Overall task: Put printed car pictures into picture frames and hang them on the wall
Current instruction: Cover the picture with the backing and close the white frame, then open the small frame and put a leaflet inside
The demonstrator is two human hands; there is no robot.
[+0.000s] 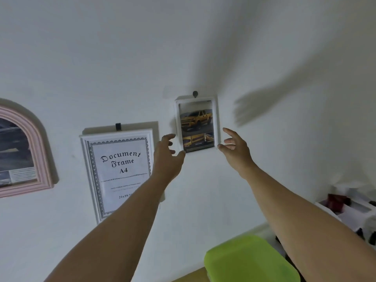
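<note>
A small white picture frame (197, 124) with a yellow pickup truck print hangs from a dark hook (195, 94) on the white wall. My left hand (168, 154) is at the frame's lower left corner, fingers spread, its thumb tip at the frame's bottom edge. My right hand (236, 148) is by the lower right corner, fingers apart, with its thumb tip close to the frame's edge. Neither hand grips the frame. Whether the fingertips touch it is hard to tell.
A white A4 frame (117, 171) with its "Document Frame A4" insert hangs left of the small one, partly behind my left forearm. A pink arched frame (26, 151) hangs at far left. A green plastic lid (250, 261) and a white shelf (350, 212) with items sit at lower right.
</note>
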